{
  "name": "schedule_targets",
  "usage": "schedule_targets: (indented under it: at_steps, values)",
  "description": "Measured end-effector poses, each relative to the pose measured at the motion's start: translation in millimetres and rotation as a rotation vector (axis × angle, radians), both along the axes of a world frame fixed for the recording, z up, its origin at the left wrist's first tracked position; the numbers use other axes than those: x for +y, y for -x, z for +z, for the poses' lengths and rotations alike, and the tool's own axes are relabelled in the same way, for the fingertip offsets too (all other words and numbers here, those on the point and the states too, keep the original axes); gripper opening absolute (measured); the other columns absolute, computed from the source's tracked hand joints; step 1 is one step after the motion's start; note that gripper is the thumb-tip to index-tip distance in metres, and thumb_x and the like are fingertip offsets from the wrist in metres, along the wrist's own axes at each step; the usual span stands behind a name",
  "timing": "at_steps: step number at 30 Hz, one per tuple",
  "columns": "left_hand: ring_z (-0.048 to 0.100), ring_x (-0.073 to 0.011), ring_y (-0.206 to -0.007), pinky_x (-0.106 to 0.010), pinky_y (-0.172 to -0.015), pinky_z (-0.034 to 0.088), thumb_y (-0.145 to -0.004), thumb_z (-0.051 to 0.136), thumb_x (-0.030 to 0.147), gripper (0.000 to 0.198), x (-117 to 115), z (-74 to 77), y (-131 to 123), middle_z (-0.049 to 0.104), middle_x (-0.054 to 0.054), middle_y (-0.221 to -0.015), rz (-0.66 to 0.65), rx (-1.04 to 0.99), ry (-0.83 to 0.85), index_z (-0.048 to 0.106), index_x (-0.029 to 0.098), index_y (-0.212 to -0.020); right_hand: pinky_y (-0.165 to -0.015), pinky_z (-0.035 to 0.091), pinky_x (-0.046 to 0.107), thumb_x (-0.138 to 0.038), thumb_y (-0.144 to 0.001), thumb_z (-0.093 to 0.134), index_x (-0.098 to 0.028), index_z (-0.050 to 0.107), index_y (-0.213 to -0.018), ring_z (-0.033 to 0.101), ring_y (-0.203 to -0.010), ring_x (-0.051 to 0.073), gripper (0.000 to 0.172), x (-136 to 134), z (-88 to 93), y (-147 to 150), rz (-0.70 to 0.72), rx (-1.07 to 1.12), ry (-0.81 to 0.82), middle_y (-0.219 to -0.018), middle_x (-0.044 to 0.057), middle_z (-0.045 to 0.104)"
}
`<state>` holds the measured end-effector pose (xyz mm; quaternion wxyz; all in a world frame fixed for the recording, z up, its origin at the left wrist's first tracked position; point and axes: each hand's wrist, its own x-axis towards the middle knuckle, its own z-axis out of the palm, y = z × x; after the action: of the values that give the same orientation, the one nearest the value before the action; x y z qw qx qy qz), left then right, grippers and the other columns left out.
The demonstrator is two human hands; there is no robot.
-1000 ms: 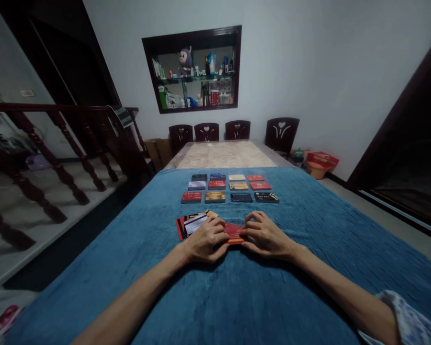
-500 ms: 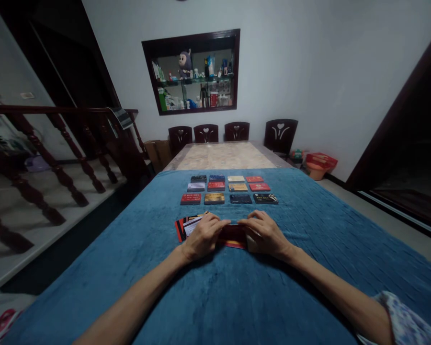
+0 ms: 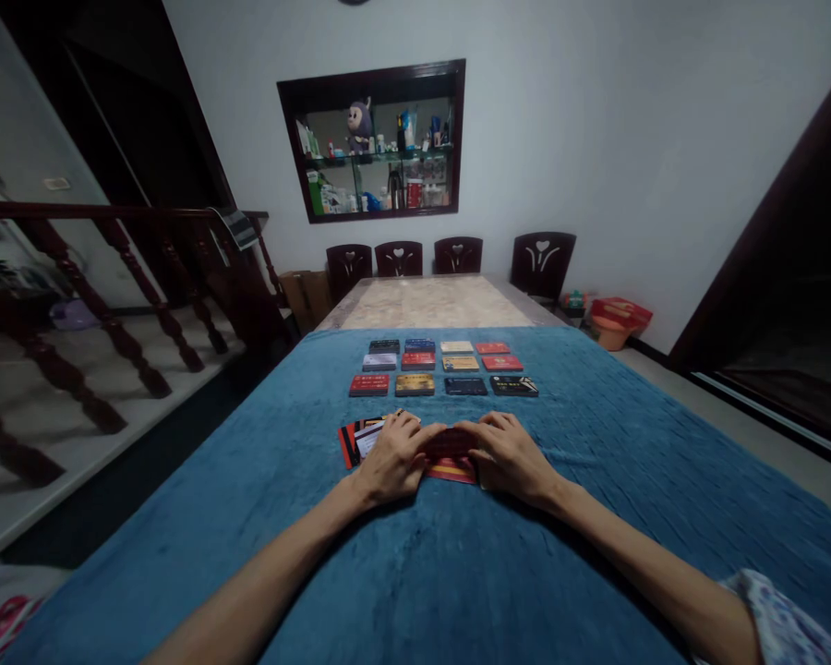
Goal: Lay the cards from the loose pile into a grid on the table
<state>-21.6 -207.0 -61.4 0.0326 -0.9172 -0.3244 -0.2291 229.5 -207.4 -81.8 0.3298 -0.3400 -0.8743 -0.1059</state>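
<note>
My left hand (image 3: 393,462) and my right hand (image 3: 512,462) meet near the middle of the blue cloth, both closed on the ends of some dark red cards (image 3: 451,444) held on edge. Fingers hide how many cards are in the grip. Below them lies a red card with a yellow stripe (image 3: 451,470), partly covered. Beside my left hand, loose overlapping cards (image 3: 348,445) in red, black and white stick out from under the fingers. Beyond the hands, several card stacks sit in three rows; the nearest row has a red stack (image 3: 368,385), gold stack (image 3: 414,384), dark blue stack (image 3: 465,386) and black stack (image 3: 513,386).
The blue cloth (image 3: 283,554) covers the near part of a long table, with bare marble-like tabletop (image 3: 443,300) beyond. Dark chairs (image 3: 398,259) line the far end. A wooden railing (image 3: 111,268) runs along the left. A red item over an orange bucket (image 3: 613,325) stands at right.
The dark red cards have tilted, and their reddish face and the striped card beneath show more. My hands stay in nearly the same place; the view has shifted slightly.
</note>
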Motion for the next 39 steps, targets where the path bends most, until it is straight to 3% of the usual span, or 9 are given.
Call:
schedule_targets:
  at_steps: [13, 26, 32, 39]
  values:
    - [0.052, -0.0248, -0.099, -0.042, -0.089, 0.042, -0.080, 0.047, 0.003, 0.061, 2, -5.0, -6, 0.061, -0.008, -0.103, 0.066, -0.092, 0.043, 0.051, 0.024, -0.137, -0.082, 0.042, 0.039, -0.014, -0.085, 0.058, -0.018, 0.054, -0.131, 0.055, -0.091, 0.024, 0.046, 0, -2.7, 8, -0.049, 0.005, -0.031, -0.096, 0.009, 0.070]
    - [0.054, -0.0260, -0.102, -0.048, -0.097, 0.040, -0.079, 0.046, 0.004, 0.059, -2, -1.8, -11, 0.064, -0.012, -0.111, 0.074, -0.177, 0.026, 0.047, 0.017, -0.137, -0.085, 0.039, 0.042, -0.016, -0.084, 0.060, -0.013, 0.052, -0.131, 0.052, -0.092, 0.026, 0.047, 1, 0.9, 9, -0.113, -0.026, -0.141, -0.098, 0.011, 0.066]
    - [0.053, -0.0282, -0.104, -0.047, -0.093, 0.042, -0.082, 0.049, 0.008, 0.055, -3, -1.2, -12, 0.062, -0.014, -0.111, 0.081, -0.187, -0.018, 0.046, 0.015, -0.137, -0.085, 0.040, 0.041, -0.022, -0.087, 0.060, -0.012, 0.050, -0.134, 0.053, -0.092, 0.026, 0.049, 2, 1.8, 7, -0.124, -0.029, -0.142, -0.099, 0.011, 0.067]
    - [0.052, -0.0282, -0.105, -0.047, -0.091, 0.043, -0.082, 0.048, 0.006, 0.058, -2, -0.9, -11, 0.061, -0.013, -0.113, 0.069, -0.181, 0.004, 0.043, 0.016, -0.139, -0.085, 0.041, 0.041, -0.017, -0.084, 0.058, -0.011, 0.049, -0.137, 0.053, -0.093, 0.026, 0.053, 2, 3.4, 5, -0.124, 0.005, -0.119, -0.102, 0.012, 0.067]
